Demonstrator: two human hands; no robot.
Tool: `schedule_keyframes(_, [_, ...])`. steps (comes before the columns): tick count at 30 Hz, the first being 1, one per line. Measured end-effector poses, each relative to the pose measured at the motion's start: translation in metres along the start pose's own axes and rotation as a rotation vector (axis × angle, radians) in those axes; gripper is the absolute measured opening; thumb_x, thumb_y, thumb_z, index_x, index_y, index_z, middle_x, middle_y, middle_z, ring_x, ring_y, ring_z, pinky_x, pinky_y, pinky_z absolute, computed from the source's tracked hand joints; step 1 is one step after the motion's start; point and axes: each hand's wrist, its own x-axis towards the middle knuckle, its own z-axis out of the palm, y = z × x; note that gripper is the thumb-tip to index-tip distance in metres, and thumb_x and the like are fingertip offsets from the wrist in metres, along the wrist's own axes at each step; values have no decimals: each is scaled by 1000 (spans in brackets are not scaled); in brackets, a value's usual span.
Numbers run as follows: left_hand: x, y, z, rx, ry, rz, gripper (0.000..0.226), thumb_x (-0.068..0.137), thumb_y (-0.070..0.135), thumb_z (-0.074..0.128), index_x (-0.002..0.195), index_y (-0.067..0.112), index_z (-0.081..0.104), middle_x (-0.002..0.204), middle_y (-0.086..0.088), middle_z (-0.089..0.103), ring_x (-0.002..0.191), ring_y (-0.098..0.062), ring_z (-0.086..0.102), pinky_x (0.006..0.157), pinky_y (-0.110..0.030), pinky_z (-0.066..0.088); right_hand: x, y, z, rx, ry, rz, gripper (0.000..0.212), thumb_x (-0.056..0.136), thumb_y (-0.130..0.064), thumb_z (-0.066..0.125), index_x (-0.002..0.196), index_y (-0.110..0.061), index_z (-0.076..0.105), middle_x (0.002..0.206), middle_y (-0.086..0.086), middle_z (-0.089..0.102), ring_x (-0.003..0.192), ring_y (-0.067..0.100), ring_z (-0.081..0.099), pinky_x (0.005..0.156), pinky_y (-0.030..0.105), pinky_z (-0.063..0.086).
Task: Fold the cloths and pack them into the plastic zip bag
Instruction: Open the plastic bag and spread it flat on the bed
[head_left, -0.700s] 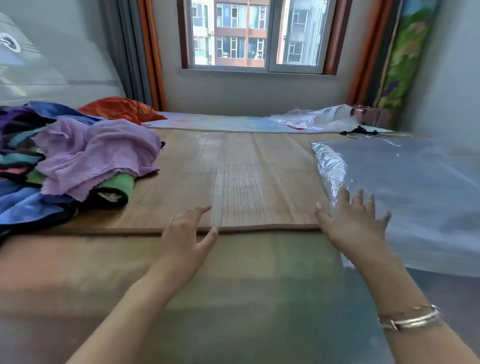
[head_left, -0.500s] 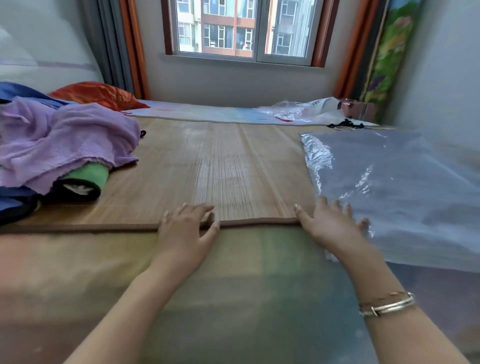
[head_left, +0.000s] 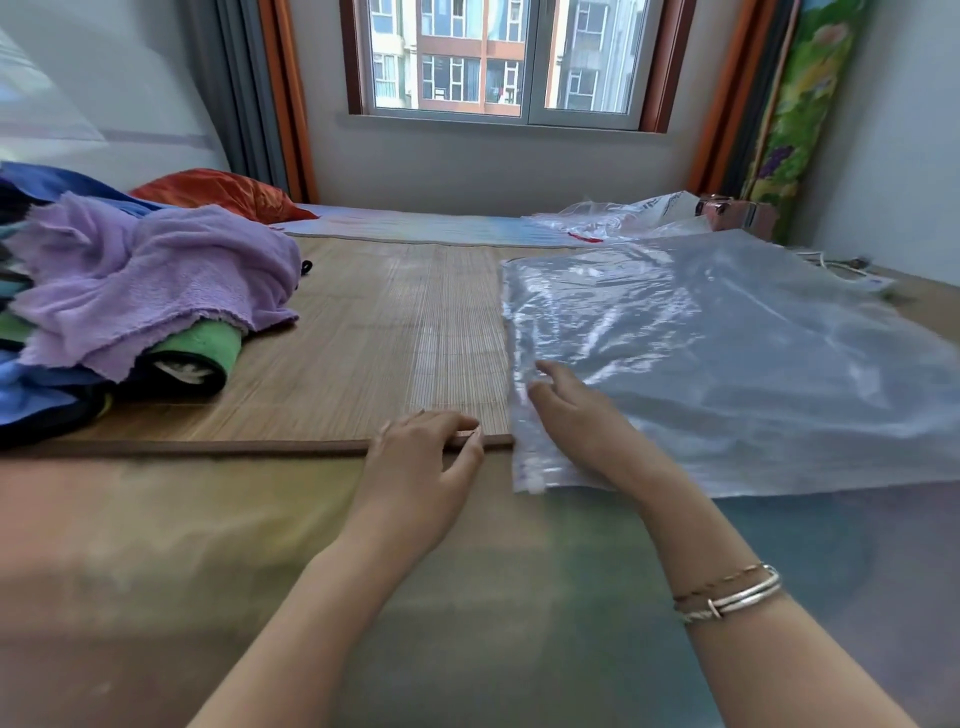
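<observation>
Both hands are lying relaxed, grasping nothing: left hand (head_left: 421, 457) is touching the mat edge (head_left: 208, 448), right hand (head_left: 576, 415) is resting on the plastic zip bag (head_left: 727, 364).

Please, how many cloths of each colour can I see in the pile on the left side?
Purple cloth: 1
Green cloth: 1
Blue cloth: at least 1; folds hide whether more
Orange cloth: 1, behind the pile
Total: at least 4; more at the picture's edge cannot be told apart.

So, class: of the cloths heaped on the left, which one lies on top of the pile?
The purple cloth. It is draped over the heap, covering the rolled green cloth and the blue cloth that peek out beneath it.
</observation>
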Motion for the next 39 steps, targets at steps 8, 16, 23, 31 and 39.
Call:
schedule_keyframes(8, [-15, 10, -12, 108, -224, 102, 83, 64, 89, 30, 138, 52, 38, 153, 21, 28, 145, -7, 17, 120, -46, 6, -28, -3, -23, -77, 241, -165, 36, 96, -15, 42, 130, -18, 53, 122, 6, 62, 102, 17, 54, 82, 25, 36])
schedule_keyframes(16, [-14, 23, -13, 234, -69, 109, 45, 87, 66, 36, 123, 50, 57, 143, 19, 47, 142, -14, 28, 117, -48, 7, -71, 37, -38, -432, 133, -58, 40, 93, -17, 46, 133, -20, 48, 137, 2, 52, 139, 16, 33, 118, 38, 9])
schedule_keyframes(23, [-12, 3, -32, 243, 232, -119, 25, 78, 13, 72, 102, 18, 67, 109, -10, 55, 99, -34, 54, 88, -38, 36, -82, 26, -24, -351, 67, -363, 35, 92, -13, 53, 124, -23, 59, 121, -6, 64, 119, 10, 53, 103, 25, 36])
schedule_keyframes(31, [-35, 19, -55, 91, -68, -434, 44, 88, 44, 62, 59, 15, 49, 58, 1, 54, 54, -12, 47, 52, -28, 32, -68, 25, -16, -382, 278, -402, 17, 88, -22, 66, 105, -24, 70, 105, -9, 70, 112, 13, 57, 89, 32, 47])
schedule_keyframes(39, [-44, 36, -32, -742, -338, -623, 28, 96, 31, 56, 101, 6, 67, 91, -10, 75, 72, -11, 69, 64, -20, 52, -67, 13, -2, -414, 242, -340, 14, 90, -26, 59, 97, -25, 72, 100, -4, 73, 98, 17, 65, 83, 34, 49])
